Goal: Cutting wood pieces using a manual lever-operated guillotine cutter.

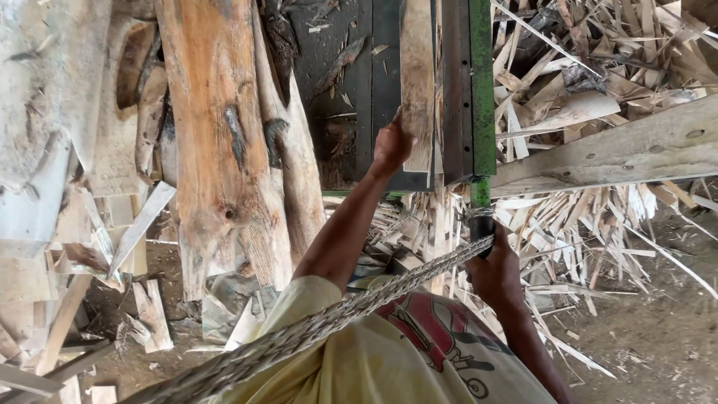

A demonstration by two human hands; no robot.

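Observation:
My left hand (391, 146) presses on the near end of a narrow pale wooden plank (416, 75) that lies lengthwise on a dark metal saw table (374, 90). My right hand (493, 269) is closed around a dark handle (481, 224) at the foot of a green upright bar (482, 90) beside the table. A thick braided rope (329, 322) runs from that handle across my yellow shirt toward the lower left.
Rough log slabs (217, 135) lie stacked left of the table. Heaps of split offcuts and slivers (591, 75) cover the ground to the right. A long grey beam (621, 153) crosses at right. Small board scraps (149, 314) litter the dirt at lower left.

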